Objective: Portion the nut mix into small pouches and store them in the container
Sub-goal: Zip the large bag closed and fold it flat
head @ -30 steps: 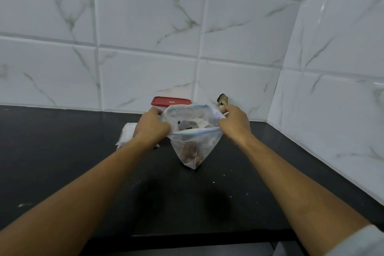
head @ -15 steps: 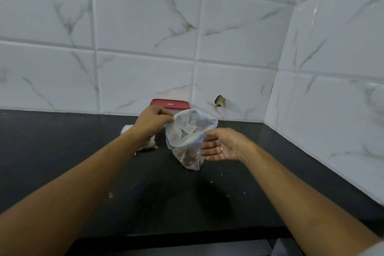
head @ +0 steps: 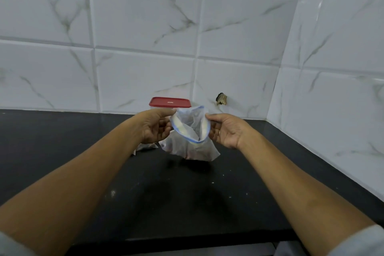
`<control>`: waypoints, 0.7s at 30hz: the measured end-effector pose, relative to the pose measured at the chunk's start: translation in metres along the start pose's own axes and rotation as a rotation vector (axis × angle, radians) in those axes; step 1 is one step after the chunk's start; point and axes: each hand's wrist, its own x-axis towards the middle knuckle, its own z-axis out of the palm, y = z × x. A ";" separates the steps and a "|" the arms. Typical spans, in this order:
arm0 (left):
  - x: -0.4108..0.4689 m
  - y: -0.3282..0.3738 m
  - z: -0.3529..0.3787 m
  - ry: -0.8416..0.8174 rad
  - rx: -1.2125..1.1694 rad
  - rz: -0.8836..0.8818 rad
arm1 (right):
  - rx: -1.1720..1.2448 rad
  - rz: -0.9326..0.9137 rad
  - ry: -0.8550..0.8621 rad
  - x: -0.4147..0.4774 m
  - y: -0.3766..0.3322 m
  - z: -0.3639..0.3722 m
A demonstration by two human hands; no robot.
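Fingers of our left hand [head: 155,125] pinch the zip bag [head: 187,147] at one side of its rim, our right hand [head: 225,131] the other, the mouth gaping between them. The red-lidded container [head: 170,102] stands just behind our fingers; a white pouch [head: 145,147] lies under our left hand on the black counter [head: 187,203].

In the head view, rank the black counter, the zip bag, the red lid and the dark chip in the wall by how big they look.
1. black counter
2. zip bag
3. red lid
4. dark chip in the wall
The bag sits nearer the camera than the lid, so their true sizes are unsure.
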 end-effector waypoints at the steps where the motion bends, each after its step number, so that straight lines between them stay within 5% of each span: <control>1: 0.000 -0.001 0.003 0.042 0.048 0.038 | -0.034 -0.021 0.022 0.000 -0.002 -0.001; 7: 0.007 0.007 -0.015 0.463 0.736 0.459 | -0.560 -0.353 0.357 0.001 -0.020 -0.023; 11: 0.007 0.008 -0.022 0.507 0.894 0.458 | -0.809 -0.396 0.416 0.003 -0.028 -0.034; 21: -0.003 0.022 -0.008 -0.034 0.132 0.087 | -0.336 -0.031 0.003 0.007 -0.036 -0.038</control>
